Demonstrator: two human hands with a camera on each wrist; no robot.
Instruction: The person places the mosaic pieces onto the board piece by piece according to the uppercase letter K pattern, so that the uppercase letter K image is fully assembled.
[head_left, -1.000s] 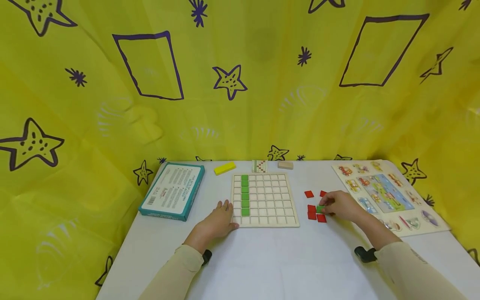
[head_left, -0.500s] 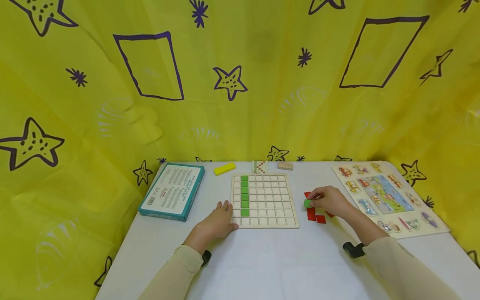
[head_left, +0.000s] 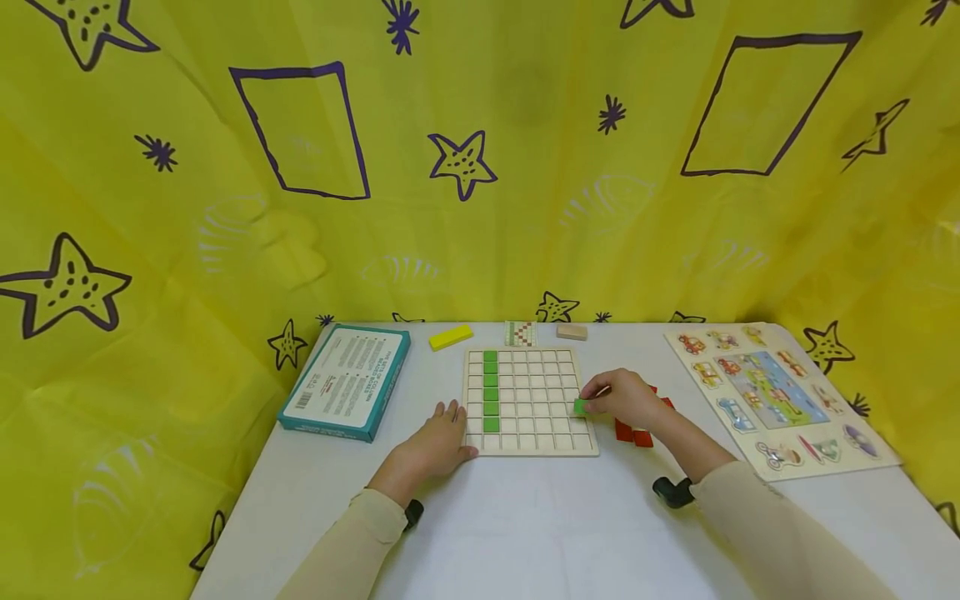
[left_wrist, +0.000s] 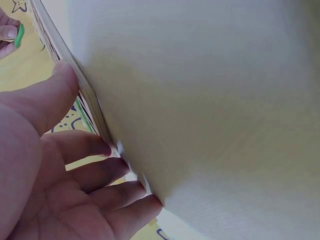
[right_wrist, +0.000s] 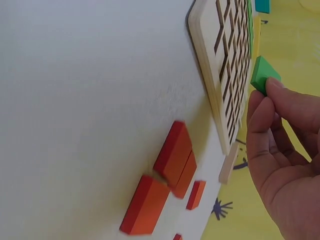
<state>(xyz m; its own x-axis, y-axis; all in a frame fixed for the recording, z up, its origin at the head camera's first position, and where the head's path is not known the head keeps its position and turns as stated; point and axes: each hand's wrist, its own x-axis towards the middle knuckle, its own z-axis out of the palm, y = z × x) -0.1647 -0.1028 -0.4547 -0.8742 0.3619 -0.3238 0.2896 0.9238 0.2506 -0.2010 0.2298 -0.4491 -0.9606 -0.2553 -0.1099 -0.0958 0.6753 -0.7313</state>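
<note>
A wooden grid board (head_left: 540, 452) lies on the table with several green tiles (head_left: 491, 394) filling most of its second column from the left. My right hand (head_left: 622, 393) pinches one green square tile (right_wrist: 265, 75) between thumb and fingertips, held over the board's right edge. My left hand (head_left: 431, 444) rests at the board's lower left corner, fingers extended along its side. In the left wrist view, the thumb and fingertips (left_wrist: 102, 167) touch the board's edge. Several red tiles (right_wrist: 145, 202) lie to the right of the board, partly hidden in the head view by the right hand.
A teal-edged box (head_left: 345, 382) lies left of the board. Behind it are a yellow block (head_left: 451, 337), a small patterned card (head_left: 520, 334) and a pale wooden block (head_left: 572, 332). A picture puzzle board (head_left: 780, 400) lies at the right. A yellow curtain (head_left: 525, 233) hangs behind the table.
My right hand has lifted the green tile from among the red tiles and carried it left to the board's right edge. My left hand has stayed in place.
</note>
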